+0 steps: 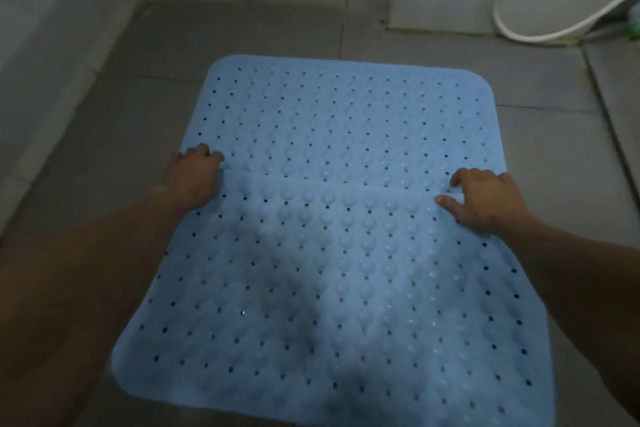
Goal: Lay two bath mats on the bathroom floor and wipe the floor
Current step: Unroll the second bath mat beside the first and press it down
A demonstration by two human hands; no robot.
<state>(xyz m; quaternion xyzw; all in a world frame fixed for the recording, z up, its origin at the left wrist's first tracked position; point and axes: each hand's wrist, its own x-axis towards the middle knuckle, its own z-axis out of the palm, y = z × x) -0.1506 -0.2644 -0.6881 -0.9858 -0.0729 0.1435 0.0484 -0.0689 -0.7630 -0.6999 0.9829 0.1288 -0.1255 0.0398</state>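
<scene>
Two light blue rubber bath mats with bumps and small holes lie on the grey tiled floor point(540, 149). The far mat point(346, 107) lies flat near the back wall. The near mat point(329, 305) overlaps the far mat's front edge along a seam across the middle. My left hand point(194, 173) grips the near mat's far left corner. My right hand point(485, 198) holds its far right corner, fingers curled over the edge. That far edge looks slightly raised.
White tiled walls enclose the floor on the left and at the back. A white hose point(540, 35) loops along the wall at the far right, with something green point(633, 28) beside it at the frame edge.
</scene>
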